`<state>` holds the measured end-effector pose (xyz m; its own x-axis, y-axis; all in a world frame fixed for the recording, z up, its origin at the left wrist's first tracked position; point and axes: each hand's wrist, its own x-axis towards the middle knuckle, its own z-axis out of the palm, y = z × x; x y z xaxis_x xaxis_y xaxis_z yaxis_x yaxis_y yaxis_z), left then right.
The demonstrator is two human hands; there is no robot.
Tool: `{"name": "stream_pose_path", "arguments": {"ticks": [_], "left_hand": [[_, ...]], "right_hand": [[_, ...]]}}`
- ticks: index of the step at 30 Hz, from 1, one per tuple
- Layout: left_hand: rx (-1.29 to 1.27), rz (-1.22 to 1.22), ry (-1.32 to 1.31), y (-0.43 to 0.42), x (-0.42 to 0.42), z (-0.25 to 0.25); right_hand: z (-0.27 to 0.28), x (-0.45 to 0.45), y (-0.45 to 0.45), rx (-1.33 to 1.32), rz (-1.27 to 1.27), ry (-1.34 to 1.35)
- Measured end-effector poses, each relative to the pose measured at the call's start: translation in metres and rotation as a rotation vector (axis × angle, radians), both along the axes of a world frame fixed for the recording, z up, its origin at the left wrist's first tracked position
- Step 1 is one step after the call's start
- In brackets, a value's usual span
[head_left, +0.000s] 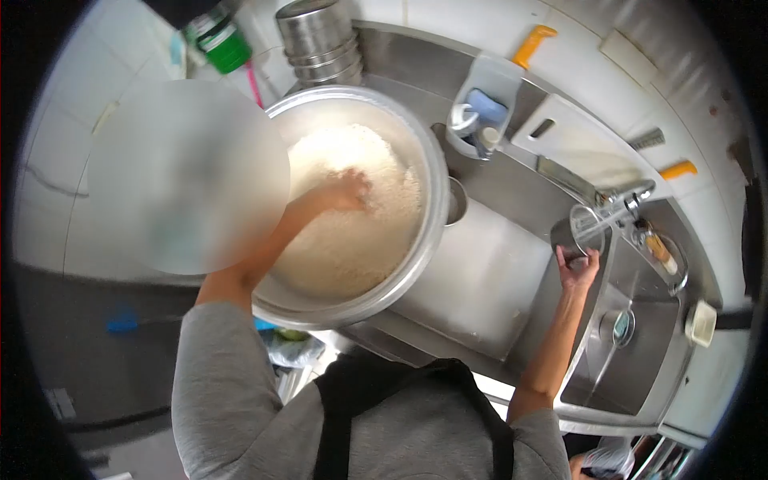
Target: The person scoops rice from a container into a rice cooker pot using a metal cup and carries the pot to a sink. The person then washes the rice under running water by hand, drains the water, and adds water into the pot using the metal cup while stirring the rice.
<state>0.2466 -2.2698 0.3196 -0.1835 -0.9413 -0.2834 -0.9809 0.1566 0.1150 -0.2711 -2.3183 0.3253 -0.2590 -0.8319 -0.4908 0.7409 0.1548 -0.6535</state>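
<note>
A large round metal bowl (436, 180) holds pale, powdery flour-like material (352, 248). My left hand (348, 192) is down in this material near the middle of the bowl, its fingertips partly buried and blurred. On the right, my right hand (578, 268) holds a small metal container (565, 238) from below, by the sink divider. A clear round vessel (588, 224) shows at that container's top, close to the faucet (636, 196). Where the two vessels meet is hard to make out.
Behind the sink stand stacked metal pots (318, 44), a plastic bin (504, 72) with a blue sponge, and a white cutting board (568, 132). A metal strainer (620, 326) lies in the right basin (648, 352). Part of another person (608, 460) shows at bottom right.
</note>
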Motion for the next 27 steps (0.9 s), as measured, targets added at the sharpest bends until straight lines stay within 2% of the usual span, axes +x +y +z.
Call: {"name": "stream_pose_path", "arguments": {"ticks": [1,2,3,4,5,6,7,9,11,12,14,15,17,18,19,20,21,22,23,24,25,26,27], "left_hand": [[0.331,0.151,0.224,-0.018,-0.007,0.016],[0.136,0.351,0.192,-0.030,-0.014,0.032],[-0.127,0.296,0.184,-0.045,-0.009,0.026],[-0.276,0.420,0.120,-0.062,-0.021,0.032],[-0.244,0.453,0.182,-0.077,-0.026,0.038],[-0.397,0.388,0.273,-0.085,-0.037,0.040],[-0.438,0.355,0.211,-0.093,-0.043,0.034],[-0.376,0.365,0.193,-0.072,-0.091,0.057],[-0.119,0.237,0.246,-0.065,-0.085,-0.015],[-0.124,0.236,0.243,-0.046,-0.087,-0.018],[-0.157,0.108,0.000,0.005,-0.098,-0.017],[-0.173,0.035,-0.119,0.028,-0.101,-0.016],[-0.282,0.072,-0.086,0.046,-0.070,0.005],[-0.236,0.151,-0.182,0.051,-0.053,0.008],[-0.040,0.255,-0.225,0.059,-0.052,0.026],[-0.039,0.348,-0.146,0.060,-0.038,0.020],[0.086,0.374,-0.195,0.064,-0.054,0.042],[0.055,0.215,-0.252,0.058,-0.015,0.000],[0.166,0.340,-0.199,0.068,-0.045,0.034],[0.184,0.273,-0.120,0.080,-0.063,0.060],[0.255,0.215,-0.298,0.068,-0.037,0.030],[0.202,0.055,-0.271,0.052,0.017,-0.025],[0.222,0.034,-0.292,0.040,0.032,-0.035]], "right_hand": [[-0.001,-0.001,0.000,-0.033,0.008,0.042],[0.008,0.004,0.003,-0.015,-0.028,0.006],[0.012,0.004,0.003,-0.034,-0.019,0.041],[0.013,0.002,0.002,-0.050,0.013,0.023],[0.020,0.007,0.003,-0.062,-0.045,0.084],[0.019,0.003,0.001,-0.073,-0.033,0.101],[0.023,0.004,0.000,-0.091,-0.027,0.103],[0.018,-0.003,-0.013,-0.065,-0.017,-0.007],[0.051,0.009,-0.008,-0.026,-0.042,0.018],[0.054,0.011,-0.008,-0.037,-0.043,0.005],[0.062,0.014,-0.005,-0.040,-0.034,0.002],[0.063,0.012,-0.003,-0.044,-0.032,0.011],[0.050,0.006,-0.004,-0.096,0.014,0.030],[0.047,0.000,-0.002,-0.143,0.070,0.061],[0.049,-0.001,0.002,-0.115,0.034,0.076],[0.051,0.001,0.003,-0.086,-0.010,0.088],[0.054,0.002,0.008,-0.091,-0.041,0.119],[0.052,0.000,0.010,-0.158,-0.042,0.098],[0.026,-0.008,-0.002,-0.171,-0.047,0.050],[0.037,-0.005,0.003,-0.094,-0.121,0.032],[0.021,-0.005,-0.005,-0.071,-0.152,0.000],[0.026,-0.004,0.001,-0.162,-0.107,-0.063],[0.006,-0.004,-0.012,-0.136,-0.138,-0.101]]}}
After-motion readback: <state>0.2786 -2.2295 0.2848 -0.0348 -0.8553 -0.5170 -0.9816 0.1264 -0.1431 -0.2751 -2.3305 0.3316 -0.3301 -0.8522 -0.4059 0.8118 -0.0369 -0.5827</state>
